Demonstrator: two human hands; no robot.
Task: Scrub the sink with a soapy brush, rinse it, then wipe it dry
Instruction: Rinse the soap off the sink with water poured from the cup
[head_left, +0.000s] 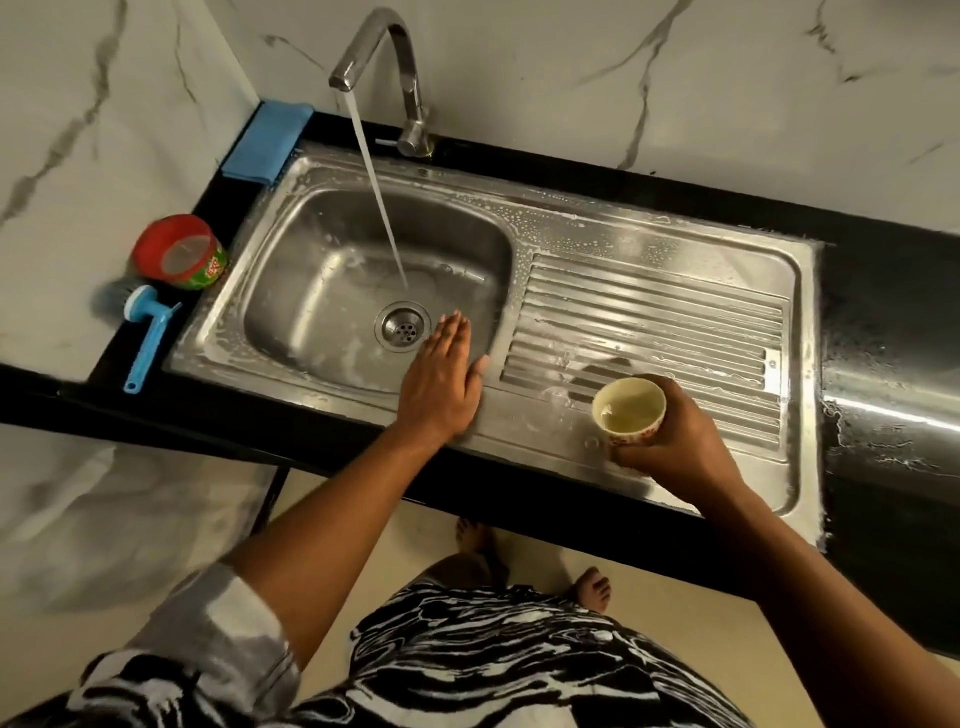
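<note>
White marble-patterned walls meet in a corner behind a glossy black countertop. A stainless steel sink with a single basin and a ribbed drainboard is set into the countertop. The sink's flat rim and the drainboard are speckled with soap foam and droplets, and foam streaks the basin floor.

A curved chrome tap stands at the back rim. From it a steady stream of water falls into the basin, landing just behind the round metal drain strainer.

The left hand lies palm down over the basin's front right corner. Its fingers are straight and pressed together, their tips close to the strainer, and the thumb is held out to the side.

The right hand is above the near end of the drainboard. Its fingers are curled round a small cream cup with a red pattern, which is tilted and holds a little liquid.

On the counter left of the sink lie a blue plastic brush with a long handle and, just behind it, a round red tub with a green label. A folded blue cloth sits in the back left corner, touching the sink's rim.

Bare feet stand on a beige floor below the counter.
</note>
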